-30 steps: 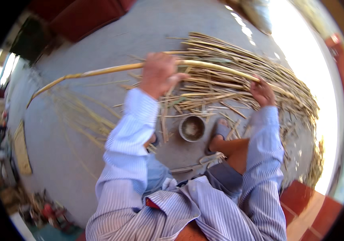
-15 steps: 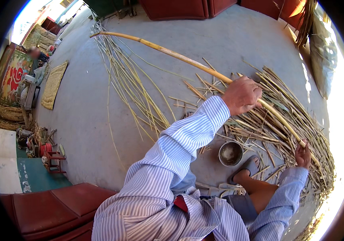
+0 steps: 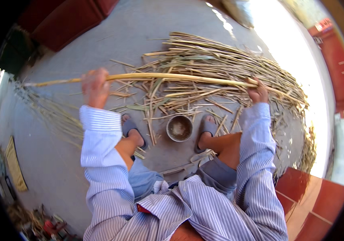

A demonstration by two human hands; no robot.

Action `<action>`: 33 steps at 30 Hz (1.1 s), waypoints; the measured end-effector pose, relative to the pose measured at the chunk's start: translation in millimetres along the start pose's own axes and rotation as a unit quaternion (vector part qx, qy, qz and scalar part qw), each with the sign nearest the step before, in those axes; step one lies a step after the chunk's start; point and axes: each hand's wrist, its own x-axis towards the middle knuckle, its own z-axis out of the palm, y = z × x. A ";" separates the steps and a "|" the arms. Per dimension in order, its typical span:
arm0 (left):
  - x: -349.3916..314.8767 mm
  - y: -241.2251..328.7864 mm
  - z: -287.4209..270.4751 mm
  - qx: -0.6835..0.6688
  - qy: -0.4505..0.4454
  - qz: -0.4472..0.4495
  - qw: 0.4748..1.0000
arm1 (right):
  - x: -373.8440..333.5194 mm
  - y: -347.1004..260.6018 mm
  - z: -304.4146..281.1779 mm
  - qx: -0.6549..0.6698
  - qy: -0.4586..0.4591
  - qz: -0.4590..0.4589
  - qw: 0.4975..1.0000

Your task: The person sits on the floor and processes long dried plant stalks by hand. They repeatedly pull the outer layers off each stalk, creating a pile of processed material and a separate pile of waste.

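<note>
A long yellow-tan reed stalk (image 3: 172,76) stretches across the view, nearly level and slightly bowed. My left hand (image 3: 95,87), blurred by motion, is closed around its left part. Farther along, my right hand (image 3: 258,91) grips the stalk near its right end. Under and beyond the stalk, a loose heap of dry reed stalks (image 3: 216,62) spreads over the floor, with broken pieces scattered on its near side. At the left lie thin split strips (image 3: 55,112), smeared in this view.
A round metal bowl (image 3: 168,129) stands on the floor between my sandalled feet. A curved wooden piece (image 3: 180,168) lies nearer me. Dark red furniture (image 3: 67,24) stands at the far left. A woven mat (image 3: 15,164) lies at the left, red tiles (image 3: 312,197) at the lower right.
My view has swung to the right. The stalk went from slanting to nearly level across my front, both hands still on it. My left hand has moved leftward, and both feet now show.
</note>
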 end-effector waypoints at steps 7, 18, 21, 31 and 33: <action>27.0 109.1 6.4 0.005 -0.056 0.154 0.987 | -104.2 140.7 170.7 -0.127 0.032 0.015 0.991; 25.1 136.6 14.8 -0.156 -0.078 0.193 0.966 | -144.4 185.2 224.4 -0.023 -0.075 -0.024 0.997; 23.7 120.1 4.3 -0.150 -0.120 0.151 0.970 | -134.3 132.5 214.8 -0.048 -0.051 -0.108 0.992; 17.1 91.7 48.5 -0.197 0.021 0.241 0.950 | -129.4 40.3 141.5 -0.133 0.193 -0.032 0.972; 27.2 106.9 31.7 -0.167 -0.074 0.223 0.958 | -129.1 49.2 127.6 -0.121 0.024 0.082 0.989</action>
